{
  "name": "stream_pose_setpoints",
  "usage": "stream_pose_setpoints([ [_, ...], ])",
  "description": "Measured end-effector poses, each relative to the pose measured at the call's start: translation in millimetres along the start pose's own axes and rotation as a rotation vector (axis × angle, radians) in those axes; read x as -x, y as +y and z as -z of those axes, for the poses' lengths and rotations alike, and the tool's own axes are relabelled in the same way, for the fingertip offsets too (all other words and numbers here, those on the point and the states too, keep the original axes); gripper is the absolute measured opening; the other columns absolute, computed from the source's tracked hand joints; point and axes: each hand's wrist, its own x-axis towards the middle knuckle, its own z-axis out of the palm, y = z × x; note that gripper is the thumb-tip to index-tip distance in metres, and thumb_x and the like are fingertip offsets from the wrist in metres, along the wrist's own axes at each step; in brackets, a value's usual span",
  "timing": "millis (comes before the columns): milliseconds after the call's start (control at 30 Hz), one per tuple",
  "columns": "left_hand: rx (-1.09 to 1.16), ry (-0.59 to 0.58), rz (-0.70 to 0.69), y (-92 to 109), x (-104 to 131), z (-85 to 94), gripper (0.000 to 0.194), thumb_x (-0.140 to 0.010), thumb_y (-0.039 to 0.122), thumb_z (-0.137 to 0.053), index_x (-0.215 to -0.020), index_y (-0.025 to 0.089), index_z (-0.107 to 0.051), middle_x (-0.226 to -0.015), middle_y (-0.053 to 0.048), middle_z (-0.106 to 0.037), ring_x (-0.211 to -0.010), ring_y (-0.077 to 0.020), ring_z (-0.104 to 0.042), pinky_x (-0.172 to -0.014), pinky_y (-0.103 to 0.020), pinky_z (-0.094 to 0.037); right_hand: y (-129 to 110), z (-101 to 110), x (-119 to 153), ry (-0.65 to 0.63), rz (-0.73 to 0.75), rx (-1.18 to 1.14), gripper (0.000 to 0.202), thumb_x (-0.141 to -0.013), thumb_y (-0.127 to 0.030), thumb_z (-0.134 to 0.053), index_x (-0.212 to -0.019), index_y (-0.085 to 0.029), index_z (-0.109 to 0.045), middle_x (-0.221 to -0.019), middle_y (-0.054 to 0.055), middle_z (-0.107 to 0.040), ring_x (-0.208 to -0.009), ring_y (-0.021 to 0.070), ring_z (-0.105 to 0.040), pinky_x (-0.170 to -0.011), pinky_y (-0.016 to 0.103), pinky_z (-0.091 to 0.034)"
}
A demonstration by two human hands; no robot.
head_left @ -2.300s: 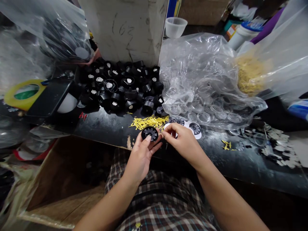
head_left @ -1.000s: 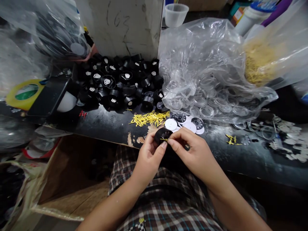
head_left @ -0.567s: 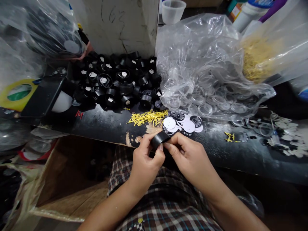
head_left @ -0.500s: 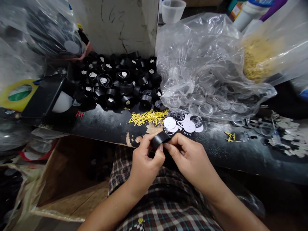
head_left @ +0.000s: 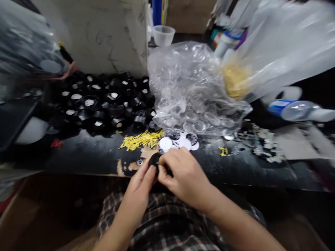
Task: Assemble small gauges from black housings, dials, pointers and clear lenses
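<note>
At the bench's front edge, a round black plastic housing [head_left: 154, 159] is gripped between the thumb and fingers of my left hand [head_left: 140, 183]. My right hand [head_left: 183, 174] has its fingertips pinched together against the housing's near face; whatever they hold is hidden and blurred. Just beyond the hands lie white and black printed dial discs [head_left: 184, 143] and a heap of thin yellow pointers [head_left: 141, 140]. A small ring-like metal piece [head_left: 139, 162] rests on the worn patch left of the housing.
Many black housings [head_left: 115, 111] are piled at back left. Clear plastic rings fill an open bag [head_left: 199, 104] behind the discs. Red pointers [head_left: 56, 143] lie left; a few yellow ones [head_left: 224, 151] and white parts [head_left: 269, 146] lie right. A bottle [head_left: 295, 109] lies at far right.
My view has swung to the right. The housing has been turned in my left hand, and my right fingers have moved from its near rim onto its face.
</note>
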Motion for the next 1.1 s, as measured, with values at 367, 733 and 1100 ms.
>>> stream_pose_setpoints([
  [367, 0.048, -0.040, -0.090, -8.9, -17.7, -8.4, 0.035, -0.084, 0.040, -0.060, -0.118, 0.031, -0.063, -0.140, 0.000, -0.053, -0.131, -0.0253, -0.044, -0.103, -0.038, -0.045, 88.9, 28.5, -7.9, 0.115, -0.505, -0.044, 0.018, -0.087, -0.028, -0.053, -0.096, -0.019, -0.066, -0.095, 0.005, -0.068, -0.083, 0.0182, -0.062, -0.076, 0.031, -0.047],
  [733, 0.020, -0.093, -0.065, -21.8, -29.8, -4.6, 0.036, -0.084, 0.039, -0.061, -0.120, 0.030, -0.063, -0.136, 0.000, -0.057, -0.128, -0.0277, -0.047, -0.100, -0.040, -0.050, 155.0, 27.6, -2.8, 0.250, -0.563, 0.025, 0.028, -0.082, -0.024, -0.054, -0.103, -0.015, -0.070, -0.107, 0.014, -0.070, -0.103, 0.0278, -0.063, -0.095, 0.043, -0.043],
  [1100, 0.367, -0.107, 0.096, -0.4, -19.2, -24.5, 0.032, -0.085, 0.039, -0.060, -0.106, 0.016, -0.069, -0.106, -0.010, -0.073, -0.098, -0.0241, -0.068, -0.090, -0.038, -0.054, 72.9, 29.0, 5.0, 0.178, -0.714, -1.086, 0.035, -0.077, -0.030, -0.067, -0.109, -0.015, -0.065, -0.077, 0.002, -0.070, -0.059, 0.0108, -0.061, -0.063, 0.027, -0.051],
])
